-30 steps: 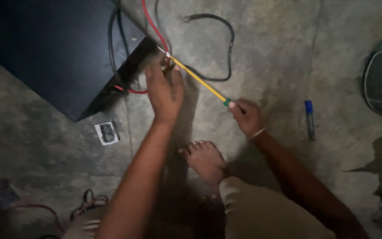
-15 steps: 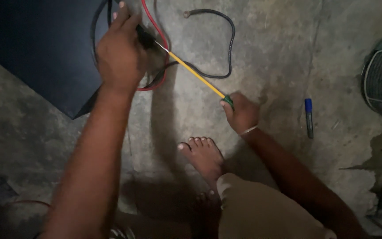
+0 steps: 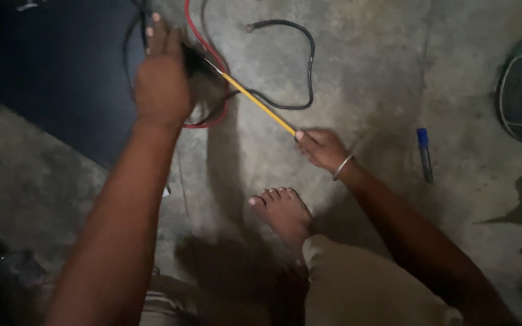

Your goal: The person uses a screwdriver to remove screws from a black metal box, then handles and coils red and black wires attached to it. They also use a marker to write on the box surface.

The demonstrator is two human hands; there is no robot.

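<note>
One long screwdriver (image 3: 258,104) with a slim yellow shaft runs diagonally; the right hand (image 3: 321,148) grips its handle, the left hand (image 3: 163,84) clasps red cable (image 3: 203,42) at its tip.

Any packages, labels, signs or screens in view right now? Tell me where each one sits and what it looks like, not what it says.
No package, label, sign or screen is clearly visible.
Pale scrap: on the concrete floor, mostly hidden behind the left forearm; too little shows to tell whether it is a label.
Dark blue box: upper left, beside the left hand; flat plain face, no sticker or display visible.
Blue-capped pen-like tool: on the floor at right; no visible marking.
</note>
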